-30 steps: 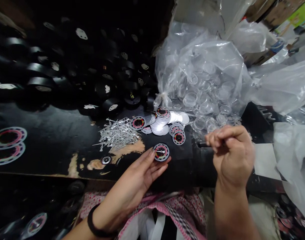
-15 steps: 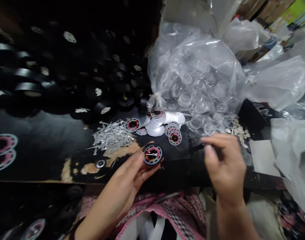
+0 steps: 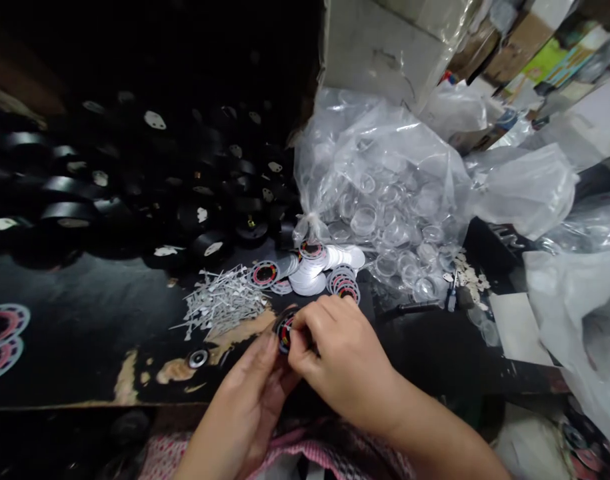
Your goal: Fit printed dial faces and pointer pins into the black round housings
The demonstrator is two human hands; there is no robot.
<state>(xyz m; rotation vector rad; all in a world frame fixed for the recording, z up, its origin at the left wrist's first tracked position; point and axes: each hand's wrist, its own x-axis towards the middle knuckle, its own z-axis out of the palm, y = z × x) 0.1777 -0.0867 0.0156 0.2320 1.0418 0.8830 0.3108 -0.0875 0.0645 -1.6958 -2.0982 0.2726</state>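
My left hand (image 3: 252, 393) cups a small round gauge dial (image 3: 285, 329) with red, yellow and black markings near the front of the black worktable (image 3: 85, 313). My right hand (image 3: 339, 360) has come over it, with thumb and fingertips pinched on the dial's face. What the right fingers press is hidden. Just behind lie a heap of grey metal pointers (image 3: 222, 303) and a pile of printed dial discs (image 3: 319, 267). A dark tool (image 3: 415, 308) lies on the table to the right.
A clear plastic bag of transparent round covers (image 3: 389, 200) stands behind the discs. Black round housings (image 3: 135, 193) crowd the back left. More plastic bags (image 3: 569, 280) and cardboard boxes fill the right. A small metal ring (image 3: 198, 359) lies on the worn table edge.
My right hand put the dark tool down on the table and moved left onto the dial. My left hand lifted the dial slightly off the table.
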